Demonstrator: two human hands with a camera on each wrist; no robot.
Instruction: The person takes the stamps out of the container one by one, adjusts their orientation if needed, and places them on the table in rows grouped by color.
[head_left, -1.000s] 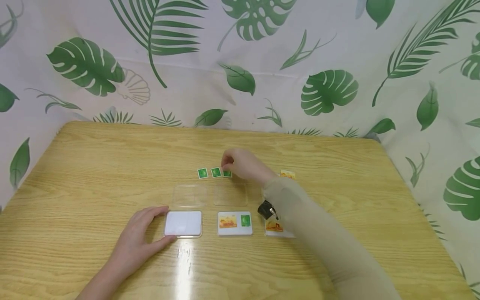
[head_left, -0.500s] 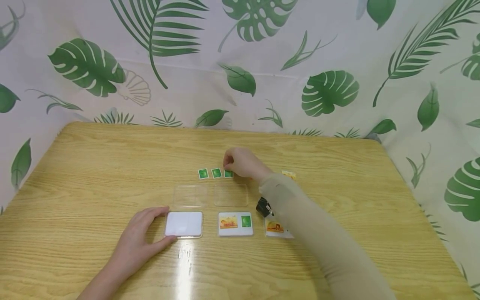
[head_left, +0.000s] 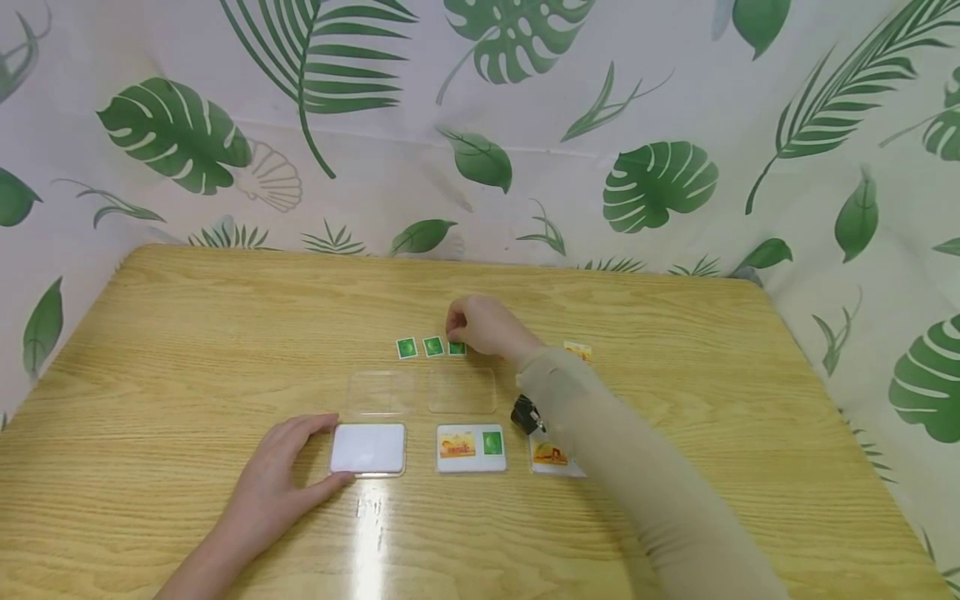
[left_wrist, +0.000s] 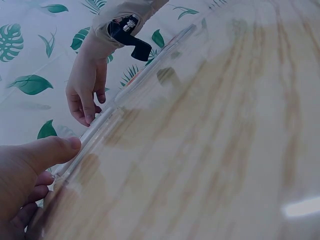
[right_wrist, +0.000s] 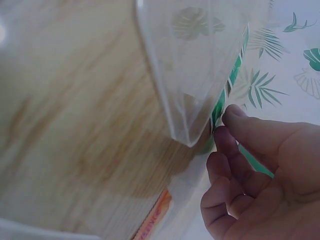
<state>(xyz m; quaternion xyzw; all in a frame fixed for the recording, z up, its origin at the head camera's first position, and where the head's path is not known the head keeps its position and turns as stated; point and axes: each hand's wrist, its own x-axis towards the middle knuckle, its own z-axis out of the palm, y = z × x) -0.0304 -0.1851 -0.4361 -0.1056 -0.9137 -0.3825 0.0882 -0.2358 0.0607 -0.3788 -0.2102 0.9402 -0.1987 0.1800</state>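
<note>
A clear case with a white card [head_left: 367, 448] lies at the left of the row in the head view. My left hand [head_left: 279, 473] holds it by its left end, thumb at the near edge and index finger at the far edge. Farther back, my right hand [head_left: 487, 327] pinches at the rightmost green stamp [head_left: 457, 350] with thumb and index finger; the fingertips cover part of it. Two more green stamps, a left one [head_left: 407, 347] and a middle one [head_left: 432, 346], lie beside it. In the right wrist view, the right thumb [right_wrist: 237, 112] meets the stamp row's end.
Two clear lids, a left one [head_left: 380, 393] and a right one [head_left: 462, 392], lie behind the cases. A middle case [head_left: 471, 460] holds an orange and a green stamp. The right sleeve partly covers another case [head_left: 549, 453]. An orange stamp [head_left: 578, 351] lies beyond the sleeve.
My right hand has shifted very slightly and stays at the rightmost green stamp. My left hand keeps its place on the case. The cases and lids lie as before.
</note>
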